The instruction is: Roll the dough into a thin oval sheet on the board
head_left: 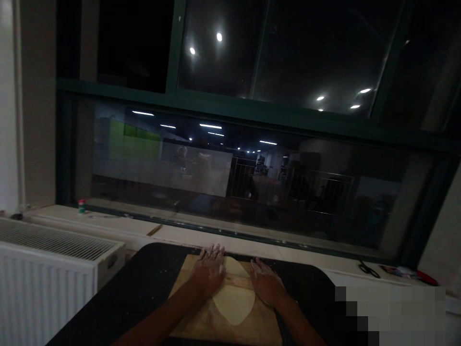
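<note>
Bottom centre: dough sheet (233, 300) lies flat on wooden board (252, 327), on black table (144, 288). Left hand (209, 271) and right hand (265, 283), both floured, palms flat with fingers spread, press rolling pin (236, 280) across the dough. Lower left: white radiator (54, 269). Sill behind: small bottle (81, 206) at left, scissors (369, 269) at right. Dark window (252, 144) fills the top.

Rolling pin (237, 281) ends under hands

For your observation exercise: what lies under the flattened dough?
The dough lies on a wooden board on the dark table. Both hands press a rolling pin over it; the board beneath is covered.
</note>
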`<state>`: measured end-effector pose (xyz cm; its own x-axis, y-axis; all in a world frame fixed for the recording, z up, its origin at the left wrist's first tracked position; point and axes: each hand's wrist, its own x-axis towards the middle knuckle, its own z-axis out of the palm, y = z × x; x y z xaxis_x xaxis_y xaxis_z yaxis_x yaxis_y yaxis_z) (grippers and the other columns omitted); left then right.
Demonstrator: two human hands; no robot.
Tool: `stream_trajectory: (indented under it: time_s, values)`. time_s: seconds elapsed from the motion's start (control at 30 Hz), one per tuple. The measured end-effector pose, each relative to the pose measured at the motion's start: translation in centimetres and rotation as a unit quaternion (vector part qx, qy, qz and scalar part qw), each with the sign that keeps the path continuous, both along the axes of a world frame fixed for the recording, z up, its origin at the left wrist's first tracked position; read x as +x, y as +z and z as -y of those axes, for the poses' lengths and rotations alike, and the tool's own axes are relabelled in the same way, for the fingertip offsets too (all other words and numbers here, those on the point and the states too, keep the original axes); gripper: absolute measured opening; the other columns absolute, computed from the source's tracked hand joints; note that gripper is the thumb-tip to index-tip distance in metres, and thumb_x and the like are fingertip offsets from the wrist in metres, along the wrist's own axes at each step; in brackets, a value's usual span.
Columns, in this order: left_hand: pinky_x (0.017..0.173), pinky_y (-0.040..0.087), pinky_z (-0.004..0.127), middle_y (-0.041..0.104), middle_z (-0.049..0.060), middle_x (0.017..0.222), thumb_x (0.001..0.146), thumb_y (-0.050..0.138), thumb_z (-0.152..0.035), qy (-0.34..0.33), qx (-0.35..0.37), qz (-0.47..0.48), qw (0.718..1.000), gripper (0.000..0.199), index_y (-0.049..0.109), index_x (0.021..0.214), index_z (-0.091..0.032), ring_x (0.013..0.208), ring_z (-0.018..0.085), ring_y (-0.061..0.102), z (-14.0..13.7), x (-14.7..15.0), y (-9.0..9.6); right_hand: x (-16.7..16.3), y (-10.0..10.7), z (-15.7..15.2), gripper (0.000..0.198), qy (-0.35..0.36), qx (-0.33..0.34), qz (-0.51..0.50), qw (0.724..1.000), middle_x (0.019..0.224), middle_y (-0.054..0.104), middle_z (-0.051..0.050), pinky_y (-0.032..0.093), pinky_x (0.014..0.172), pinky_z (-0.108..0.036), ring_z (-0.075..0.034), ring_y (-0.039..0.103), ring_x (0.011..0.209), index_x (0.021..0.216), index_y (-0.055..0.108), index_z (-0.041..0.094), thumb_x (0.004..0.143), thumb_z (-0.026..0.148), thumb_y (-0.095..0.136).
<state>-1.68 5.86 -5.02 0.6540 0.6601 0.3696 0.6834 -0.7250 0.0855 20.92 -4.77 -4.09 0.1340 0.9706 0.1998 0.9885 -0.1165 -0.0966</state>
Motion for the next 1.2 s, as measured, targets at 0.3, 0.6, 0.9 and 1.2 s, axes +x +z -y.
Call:
stream_trajectory:
  time_s: [0.3, 0.6, 0.9, 1.2]
  values:
    - [0.127, 0.037, 0.055, 0.056, 0.013, 0.159, 0.105, 0.031, -0.026, -0.039, 0.017, 0.003, 0.999, 0.054, 0.054, 0.153, -0.014, 0.152, 0.032, 0.045, 3.8, -2.3, -0.2, -2.0, 0.3, 3.8, 0.059, -0.021, -0.012, 0.003, 1.0, 0.161, 0.051, -0.011, 0.03, 0.129, -0.037, -0.022, 0.042, 0.153, 0.152, 0.056, 0.011, 0.104, 0.029, 0.025]
    - [0.129, 0.034, 0.056, 0.048, 0.009, 0.164, 0.107, 0.034, -0.027, -0.082, 0.028, 0.016, 0.996, 0.054, 0.049, 0.158, -0.019, 0.152, 0.03, 0.044, 7.2, -5.3, -1.4, -4.1, 0.0, 9.0, 0.058, -0.017, 0.007, 0.024, 1.0, 0.159, 0.054, -0.01, 0.037, 0.127, -0.038, -0.024, 0.046, 0.151, 0.153, 0.055, 0.014, 0.103, 0.023, 0.029]
    - [0.13, 0.032, 0.054, 0.047, 0.001, 0.165, 0.11, 0.037, -0.032, -0.119, 0.028, 0.048, 0.991, 0.049, 0.048, 0.158, -0.03, 0.154, 0.025, 0.041, 10.6, -8.2, -1.2, -4.6, -3.8, 12.4, 0.054, 0.003, 0.071, -0.04, 0.997, 0.159, 0.053, -0.001, 0.037, 0.128, -0.044, -0.026, 0.046, 0.151, 0.152, 0.058, 0.027, 0.105, 0.039, 0.033]
    - [0.123, 0.046, 0.047, 0.069, -0.001, 0.145, 0.103, 0.047, -0.036, -0.105, -0.049, 0.114, 0.987, 0.044, 0.063, 0.144, -0.04, 0.137, 0.027, 0.062, 9.8, -8.6, -1.5, -3.2, -0.5, 11.7, 0.046, 0.041, 0.078, -0.122, 0.989, 0.148, 0.067, -0.006, 0.041, 0.123, -0.043, -0.028, 0.055, 0.143, 0.137, 0.07, 0.031, 0.1, 0.049, 0.047]
